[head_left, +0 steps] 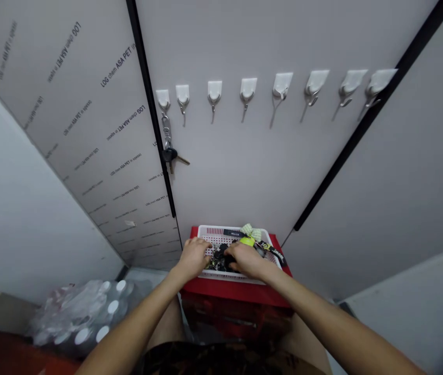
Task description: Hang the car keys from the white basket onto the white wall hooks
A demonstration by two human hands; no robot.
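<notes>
A white plastic basket holds a jumble of keys, mostly dark-headed, along with straps and trinkets. Over its left rim reaches my left hand, thumb and fingers apart at the edge of the pile. My right hand dips into the middle of the basket, its fingers curled around dark items I cannot make out. Behind the right hand lie a bright yellow-green ball-like piece, a pale checked piece and a black lettered strap.
The basket stands on a red surface against a pale panel. A row of white adhesive hooks runs across the panel; the leftmost carries a key set. Plastic-wrapped bottles stand on the floor at lower left.
</notes>
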